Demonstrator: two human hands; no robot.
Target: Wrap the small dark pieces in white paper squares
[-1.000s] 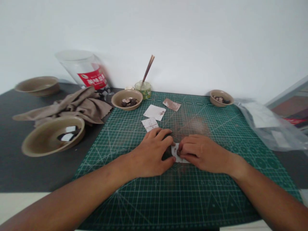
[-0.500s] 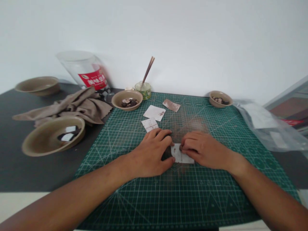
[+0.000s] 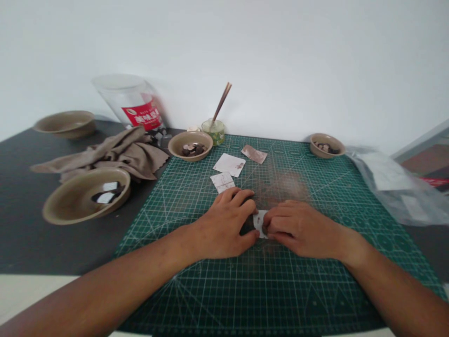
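A small brown-stained white paper piece (image 3: 260, 223) lies on the green cutting mat (image 3: 224, 290) between my hands. My left hand (image 3: 231, 224) holds down its left side, index fingertip at the upper edge and thumb at the lower. A dark patch shows in the gap between them; I cannot tell whether it is an object or shadow. My right hand (image 3: 298, 227) is closed, its fingertips pinched together on the paper's right part, which they cover. Beyond my left hand lie a stained paper square (image 3: 222, 180), a larger white paper (image 3: 229, 164) and a browned paper strip (image 3: 254, 154).
Bowls with dark pieces stand at the left (image 3: 70, 210), back middle (image 3: 178, 145) and back right (image 3: 315, 147). A brown cloth (image 3: 119, 150), a clear plastic jar (image 3: 119, 93), and a green-patterned cup (image 3: 218, 133) with chopsticks (image 3: 222, 100) are behind. A plastic bag (image 3: 393, 187) lies right.
My right hand's fingers now cover more of the paper's right part, which showed beneath them before. My left hand keeps its place on the paper. The whole view has shifted slightly.
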